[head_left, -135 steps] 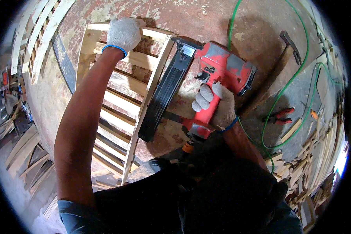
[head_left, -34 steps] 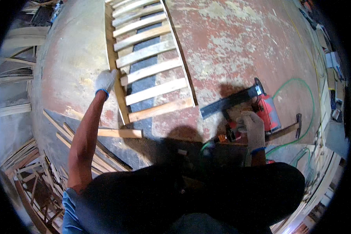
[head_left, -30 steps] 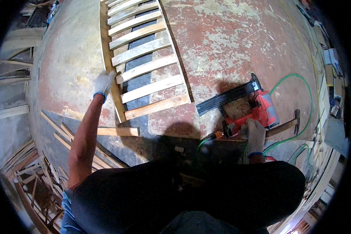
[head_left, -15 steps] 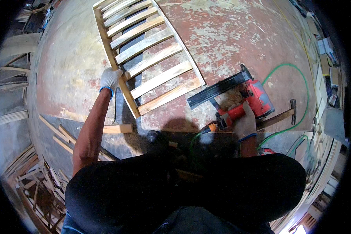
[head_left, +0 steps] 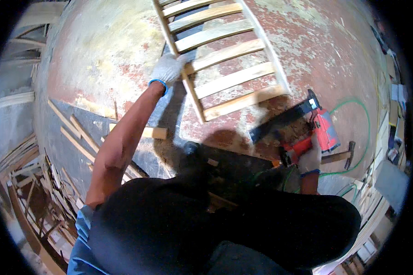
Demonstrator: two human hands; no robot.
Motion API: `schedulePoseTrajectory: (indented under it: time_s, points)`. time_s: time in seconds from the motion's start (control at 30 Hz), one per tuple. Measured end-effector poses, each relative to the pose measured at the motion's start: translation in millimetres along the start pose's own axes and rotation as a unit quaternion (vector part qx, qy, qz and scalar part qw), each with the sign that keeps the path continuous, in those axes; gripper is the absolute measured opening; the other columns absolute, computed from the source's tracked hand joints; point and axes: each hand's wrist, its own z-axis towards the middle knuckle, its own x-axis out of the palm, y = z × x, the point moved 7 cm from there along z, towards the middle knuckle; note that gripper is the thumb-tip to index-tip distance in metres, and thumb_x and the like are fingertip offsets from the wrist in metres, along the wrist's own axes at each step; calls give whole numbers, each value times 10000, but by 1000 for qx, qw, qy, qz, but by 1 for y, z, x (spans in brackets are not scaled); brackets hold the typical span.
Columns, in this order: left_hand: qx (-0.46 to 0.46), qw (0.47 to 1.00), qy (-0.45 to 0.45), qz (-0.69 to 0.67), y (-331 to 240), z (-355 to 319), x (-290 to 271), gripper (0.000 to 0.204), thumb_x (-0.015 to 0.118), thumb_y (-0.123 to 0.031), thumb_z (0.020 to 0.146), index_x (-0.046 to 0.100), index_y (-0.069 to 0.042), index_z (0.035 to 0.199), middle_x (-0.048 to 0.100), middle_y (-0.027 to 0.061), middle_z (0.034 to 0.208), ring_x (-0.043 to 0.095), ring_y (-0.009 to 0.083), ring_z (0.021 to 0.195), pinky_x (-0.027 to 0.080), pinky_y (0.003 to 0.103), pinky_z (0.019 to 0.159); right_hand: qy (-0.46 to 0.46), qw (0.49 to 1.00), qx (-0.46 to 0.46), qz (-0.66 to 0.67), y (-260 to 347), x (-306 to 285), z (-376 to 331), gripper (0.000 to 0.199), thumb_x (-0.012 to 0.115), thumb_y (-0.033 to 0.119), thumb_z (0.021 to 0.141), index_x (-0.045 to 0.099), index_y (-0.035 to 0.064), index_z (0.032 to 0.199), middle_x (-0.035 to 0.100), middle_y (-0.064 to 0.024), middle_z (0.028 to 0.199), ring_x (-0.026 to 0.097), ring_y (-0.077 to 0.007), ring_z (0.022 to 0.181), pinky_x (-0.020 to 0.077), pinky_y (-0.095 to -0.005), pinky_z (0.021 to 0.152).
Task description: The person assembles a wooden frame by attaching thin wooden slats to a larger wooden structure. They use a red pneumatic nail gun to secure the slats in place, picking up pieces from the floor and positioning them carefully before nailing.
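A slatted wooden frame (head_left: 236,81), built like a ladder with pale crosspieces between two long rails, lies on the worn floor ahead of me. My left hand (head_left: 169,69), in a white knit glove with a blue cuff, is closed round its left rail near the close end. To the right, my gloved right hand (head_left: 311,159) grips the handle of a red and black nail gun (head_left: 325,130). The gun's long black magazine points left, toward the frame's near right corner, apart from it. My right fingers are partly hidden by the gun.
A hammer (head_left: 350,155) with a wooden handle lies right of the gun. A green air hose (head_left: 368,121) loops around there. Loose wood strips (head_left: 80,127) and a short wood block (head_left: 155,133) lie at left. Scrap wood (head_left: 62,201) is piled at lower left.
The view has turned a little. The slatted frame has slid right across the floor with my left hand on its rail. My right hand and the nail gun have also shifted right.
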Motion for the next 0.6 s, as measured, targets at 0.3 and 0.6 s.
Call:
schedulePoseTrajectory:
  time_s: [0.3, 0.6]
  points:
    - [45, 996, -36, -75, 60, -181, 7, 365, 520, -343, 1020, 690, -49, 1154, 688, 251, 1092, 655, 430, 1030, 505, 463, 928, 87, 901, 184, -382, 9, -174, 62, 336, 562, 235, 1046, 569, 33, 1315, 683, -94, 942, 658, -224, 759, 541, -319, 674]
    - [-317, 940, -124, -18, 217, -415, -30, 295, 564, -266, 1011, 670, -48, 1180, 721, 183, 1072, 700, 339, 1025, 533, 407, 898, 120, 759, 82, -634, 147, 98, 56, 244, 620, 298, 1009, 635, 54, 1010, 660, -46, 763, 606, -125, 596, 498, -283, 535]
